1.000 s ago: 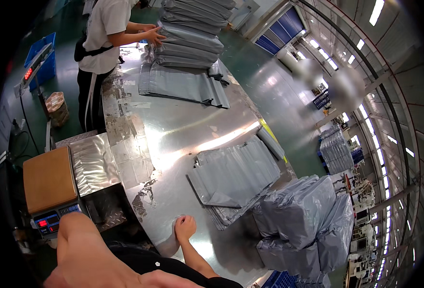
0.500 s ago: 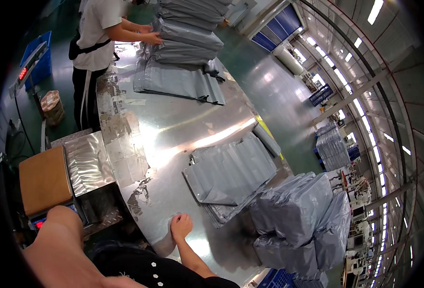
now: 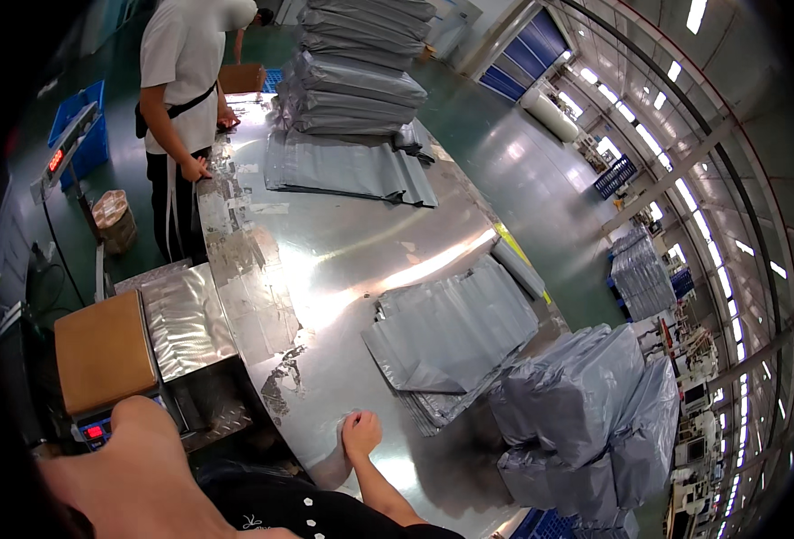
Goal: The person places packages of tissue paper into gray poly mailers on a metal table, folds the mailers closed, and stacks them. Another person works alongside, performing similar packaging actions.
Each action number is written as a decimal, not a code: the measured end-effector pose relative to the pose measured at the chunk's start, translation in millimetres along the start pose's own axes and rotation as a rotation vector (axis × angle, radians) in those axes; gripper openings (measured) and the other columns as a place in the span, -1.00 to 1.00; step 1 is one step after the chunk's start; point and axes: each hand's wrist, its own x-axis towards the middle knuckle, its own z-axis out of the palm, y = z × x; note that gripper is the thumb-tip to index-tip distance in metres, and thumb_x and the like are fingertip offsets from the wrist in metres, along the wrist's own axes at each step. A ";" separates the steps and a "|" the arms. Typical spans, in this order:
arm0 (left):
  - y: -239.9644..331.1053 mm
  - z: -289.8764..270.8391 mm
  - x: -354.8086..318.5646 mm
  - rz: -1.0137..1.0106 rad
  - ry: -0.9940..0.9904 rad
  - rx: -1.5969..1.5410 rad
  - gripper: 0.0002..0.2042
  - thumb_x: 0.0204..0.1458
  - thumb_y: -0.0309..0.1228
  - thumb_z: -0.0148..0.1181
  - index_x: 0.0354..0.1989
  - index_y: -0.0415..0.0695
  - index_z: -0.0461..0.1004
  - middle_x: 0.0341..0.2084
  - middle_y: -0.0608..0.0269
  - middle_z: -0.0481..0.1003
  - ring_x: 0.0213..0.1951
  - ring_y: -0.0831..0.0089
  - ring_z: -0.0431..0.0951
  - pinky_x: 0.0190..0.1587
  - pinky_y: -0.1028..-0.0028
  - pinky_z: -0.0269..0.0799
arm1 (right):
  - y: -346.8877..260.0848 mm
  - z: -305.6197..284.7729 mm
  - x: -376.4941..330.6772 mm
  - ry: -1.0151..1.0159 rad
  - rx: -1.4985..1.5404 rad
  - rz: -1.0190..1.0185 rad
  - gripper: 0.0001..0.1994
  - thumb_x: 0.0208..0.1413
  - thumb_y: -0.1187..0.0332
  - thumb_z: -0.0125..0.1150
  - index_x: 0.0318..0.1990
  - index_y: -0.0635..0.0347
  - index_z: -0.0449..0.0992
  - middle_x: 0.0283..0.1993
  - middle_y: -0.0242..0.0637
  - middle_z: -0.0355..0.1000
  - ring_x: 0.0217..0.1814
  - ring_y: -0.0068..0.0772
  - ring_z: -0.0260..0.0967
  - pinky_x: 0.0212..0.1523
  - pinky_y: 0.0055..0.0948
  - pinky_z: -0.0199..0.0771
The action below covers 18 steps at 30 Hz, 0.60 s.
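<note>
My right hand [image 3: 361, 434] rests on the metal tabletop [image 3: 311, 359], its fingers curled into a loose fist with nothing visible in them. Just beyond it lies a stack of flat grey plastic bags [image 3: 455, 332], slightly fanned, with one corner folded over. My left hand [image 3: 136, 467] looms large at the lower left, close in front of the scale's small red-lit display [image 3: 95, 432]. Its fingers are hidden. A tan board [image 3: 105, 353] covers the scale's top.
Wrapped grey bundles [image 3: 567, 395] pile up at the right. Across the table, a person [image 3: 181, 81] stands beside a tall stack of grey bags [image 3: 356, 81]. A blue bin [image 3: 87, 148] and a red-lit readout on a post [image 3: 64, 153] stand at the far left.
The person across the table has taken both hands off the tall bag stack and lowered them to the table's edge. My view has shifted slightly; my right hand stays on the tabletop.
</note>
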 end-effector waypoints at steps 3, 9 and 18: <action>-2.6 -4.4 -5.2 -0.008 0.001 -0.051 -0.21 0.13 0.37 -0.46 0.38 0.11 0.14 0.34 -0.20 -0.02 0.42 -0.13 -0.16 0.34 -0.07 -0.39 | 4.8 -3.4 1.6 0.014 -0.013 -0.014 -0.83 0.02 0.28 0.13 -0.48 0.14 0.39 -0.40 -0.17 0.38 -0.30 -0.02 0.36 -0.32 -0.06 0.32; 10.6 6.3 -6.5 -0.190 0.184 -0.199 -0.19 0.13 0.38 -0.46 0.39 0.07 0.13 0.35 -0.24 -0.07 0.43 -0.11 -0.17 0.35 -0.04 -0.40 | -7.3 3.1 -1.2 -0.141 -0.031 -0.005 -0.84 -0.03 0.27 0.16 -0.50 0.12 0.40 -0.40 -0.20 0.38 -0.31 -0.04 0.36 -0.32 -0.04 0.33; -68.6 36.1 -166.4 -1.305 0.921 -0.003 -0.26 0.26 0.10 -0.19 0.44 -0.16 -0.13 0.40 0.08 0.04 0.40 0.29 0.01 0.39 0.38 -0.13 | 7.2 6.4 4.0 0.020 -0.001 0.002 -0.84 -0.02 0.30 0.14 -0.50 0.17 0.37 -0.41 -0.14 0.35 -0.31 0.00 0.33 -0.29 -0.04 0.28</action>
